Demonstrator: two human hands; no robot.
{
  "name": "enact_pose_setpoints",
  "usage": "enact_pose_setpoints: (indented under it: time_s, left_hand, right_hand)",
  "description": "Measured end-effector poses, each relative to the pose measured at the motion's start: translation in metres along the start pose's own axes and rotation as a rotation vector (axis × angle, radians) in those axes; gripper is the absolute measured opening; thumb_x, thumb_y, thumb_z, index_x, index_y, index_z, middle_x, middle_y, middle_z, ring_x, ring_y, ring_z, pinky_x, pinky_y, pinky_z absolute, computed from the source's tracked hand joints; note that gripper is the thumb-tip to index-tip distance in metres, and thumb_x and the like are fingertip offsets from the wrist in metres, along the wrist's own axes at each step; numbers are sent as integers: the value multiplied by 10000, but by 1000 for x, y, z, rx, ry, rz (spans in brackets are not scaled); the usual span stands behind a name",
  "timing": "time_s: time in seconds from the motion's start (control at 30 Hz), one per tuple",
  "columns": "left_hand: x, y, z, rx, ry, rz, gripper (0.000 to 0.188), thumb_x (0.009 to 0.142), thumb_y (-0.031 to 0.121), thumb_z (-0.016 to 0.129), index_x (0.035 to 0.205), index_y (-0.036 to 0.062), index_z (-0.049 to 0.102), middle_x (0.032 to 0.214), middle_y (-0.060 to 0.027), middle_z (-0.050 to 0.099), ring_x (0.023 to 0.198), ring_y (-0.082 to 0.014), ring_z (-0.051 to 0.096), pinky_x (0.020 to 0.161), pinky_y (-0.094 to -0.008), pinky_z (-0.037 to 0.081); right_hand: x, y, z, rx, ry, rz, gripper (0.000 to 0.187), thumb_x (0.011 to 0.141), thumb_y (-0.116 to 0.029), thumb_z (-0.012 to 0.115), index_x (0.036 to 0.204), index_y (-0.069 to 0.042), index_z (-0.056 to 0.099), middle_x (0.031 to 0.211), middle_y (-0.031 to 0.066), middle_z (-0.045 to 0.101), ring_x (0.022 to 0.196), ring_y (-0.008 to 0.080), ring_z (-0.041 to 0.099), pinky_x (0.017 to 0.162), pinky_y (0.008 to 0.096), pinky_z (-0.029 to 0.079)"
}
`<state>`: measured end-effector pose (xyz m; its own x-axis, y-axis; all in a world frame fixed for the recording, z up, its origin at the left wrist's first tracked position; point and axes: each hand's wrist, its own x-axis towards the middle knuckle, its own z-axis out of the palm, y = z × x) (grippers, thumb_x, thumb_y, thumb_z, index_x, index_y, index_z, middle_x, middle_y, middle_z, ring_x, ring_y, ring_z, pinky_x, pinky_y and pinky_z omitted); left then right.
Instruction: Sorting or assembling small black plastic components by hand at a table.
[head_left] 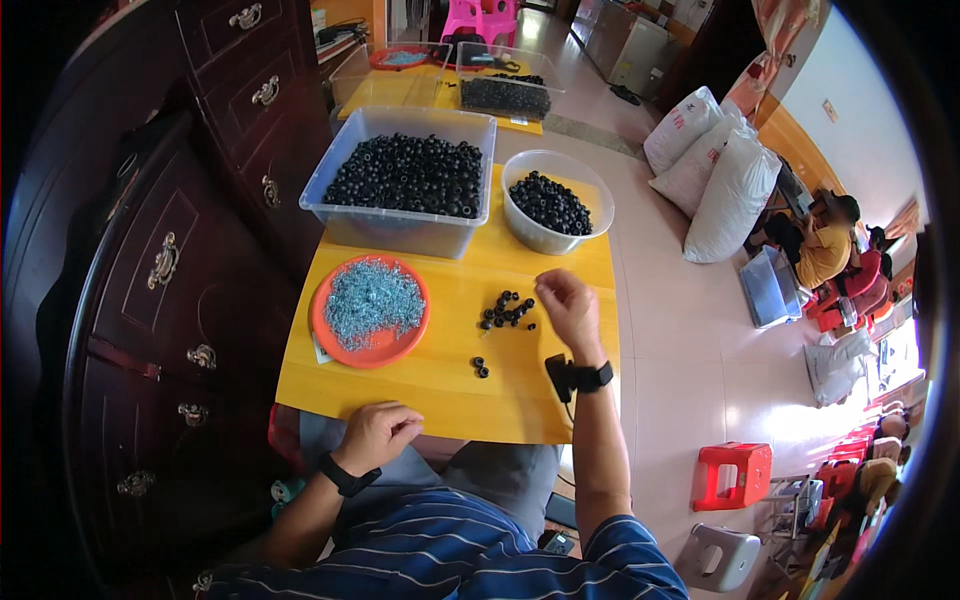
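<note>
My right hand (570,308) hovers over the right side of the yellow table, fingers curled in and pressed together; whatever they hold, if anything, is hidden. Just left of it lies a loose pile of small black ring-like parts (508,312), with several more black parts (481,368) closer to me. At the table's front edge, my left hand (378,438) is closed, thumb against the bent fingers, and its contents cannot be seen. Beyond it sits an orange-red plate (380,352) bearing many tiny shiny bluish pieces (375,300), too small to name.
A clear plastic bin (400,228) and a round tub (560,240), both filled with black parts, stand at the table's far side. Dark wooden cabinets (150,260) rise on the left. White sacks (735,190), a red stool (735,475) and seated people are to the right.
</note>
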<state>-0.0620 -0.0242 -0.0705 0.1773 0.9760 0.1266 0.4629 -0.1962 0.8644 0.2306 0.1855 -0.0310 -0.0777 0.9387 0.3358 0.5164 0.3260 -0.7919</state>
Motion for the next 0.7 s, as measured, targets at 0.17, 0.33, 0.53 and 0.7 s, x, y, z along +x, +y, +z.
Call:
enact_pose_setpoints:
  time_s: [0.17,0.33,0.53,0.7]
  left_hand:
    - [0,-6,2,17,-30,38,65,902,29,661,895,-35,668,760,-106,713,748,-196,761,598,-260,555]
    - [-3,-5,4,11,-2,35,51,900,25,662,895,-25,674,749,-91,711,725,-173,753,594,-251,552]
    - [-4,-6,3,18,19,44,53,896,30,664,898,-18,686,731,-84,713,692,-152,740,590,-250,546]
    - [0,-4,1,46,14,64,72,892,52,668,894,-16,689,727,-88,716,684,-160,737,587,-258,543]
  right_hand:
    - [-36,-30,25,-98,-222,-90,96,813,-106,711,901,-74,732,800,101,704,704,257,689,639,342,547]
    - [-43,-30,37,-324,-353,-115,113,807,-173,709,888,-98,733,881,100,698,826,297,687,718,405,551]
    - [-39,-21,47,-377,-422,-193,100,828,-176,678,883,-115,735,900,101,684,837,313,678,722,425,548]
    - [-44,-20,51,-465,-395,-229,90,862,-185,665,871,-99,690,909,104,666,822,322,675,703,432,550]
